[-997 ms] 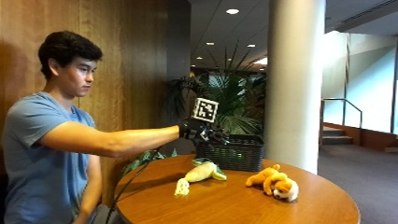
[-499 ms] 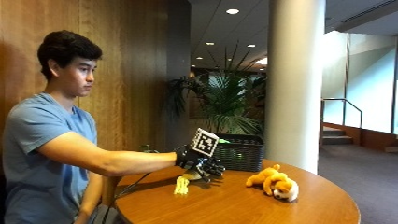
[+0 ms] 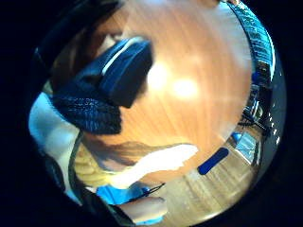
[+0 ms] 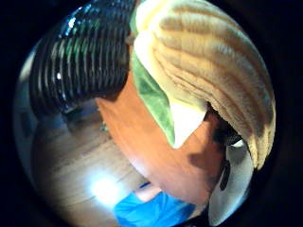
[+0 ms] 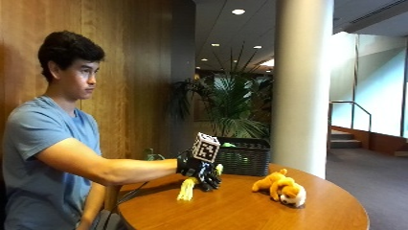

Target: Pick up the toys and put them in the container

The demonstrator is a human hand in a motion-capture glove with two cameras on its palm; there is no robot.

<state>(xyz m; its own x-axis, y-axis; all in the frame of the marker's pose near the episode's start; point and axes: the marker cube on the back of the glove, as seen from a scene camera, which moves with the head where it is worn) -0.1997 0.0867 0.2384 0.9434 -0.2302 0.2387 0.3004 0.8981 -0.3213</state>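
Here, at the lower centre of the outside view, the corn toy is gripped by the gloved right hand, its fingers curled round the toy's upper part while the yellow end hangs to the round wooden table. Right of it the orange plush dog lies on the tabletop. Behind the hand the black basket is seen.
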